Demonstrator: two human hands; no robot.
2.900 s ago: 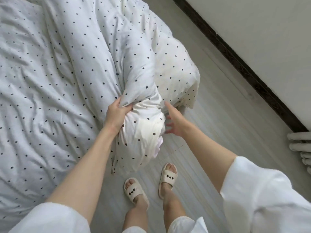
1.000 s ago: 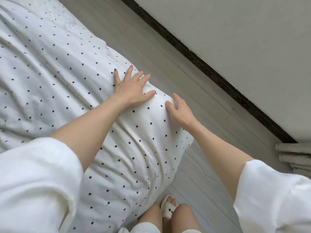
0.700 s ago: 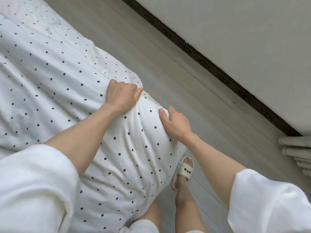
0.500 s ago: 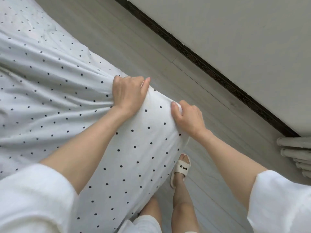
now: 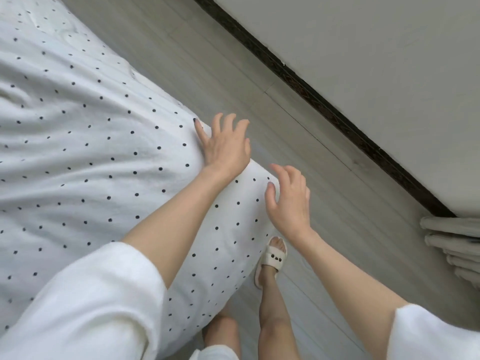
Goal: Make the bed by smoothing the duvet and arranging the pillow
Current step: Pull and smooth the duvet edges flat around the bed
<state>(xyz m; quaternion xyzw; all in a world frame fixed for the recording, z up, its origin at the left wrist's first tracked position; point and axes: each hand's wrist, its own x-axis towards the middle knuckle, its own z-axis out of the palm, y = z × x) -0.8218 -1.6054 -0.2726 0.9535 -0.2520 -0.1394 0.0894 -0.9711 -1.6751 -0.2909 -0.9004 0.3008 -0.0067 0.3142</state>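
A white duvet (image 5: 98,157) with small black dots covers the bed and fills the left half of the view, lying fairly flat with soft folds. Its corner rounds over the bed's edge between my two hands. My left hand (image 5: 225,145) rests at that edge with fingers spread, holding nothing. My right hand (image 5: 291,198) hovers open just beside the corner, thumb near the fabric. No pillow is in view.
Grey wooden floor (image 5: 298,141) runs along the bed's right side up to a dark skirting board (image 5: 337,110) and a pale wall. A ribbed radiator or curtain (image 5: 457,248) sits at the right edge. My slippered foot (image 5: 271,261) stands by the bed.
Both hands, which were gripping and pulling the duvet corner half a second ago, have let go and opened. The duvet now lies smoother at the corner.
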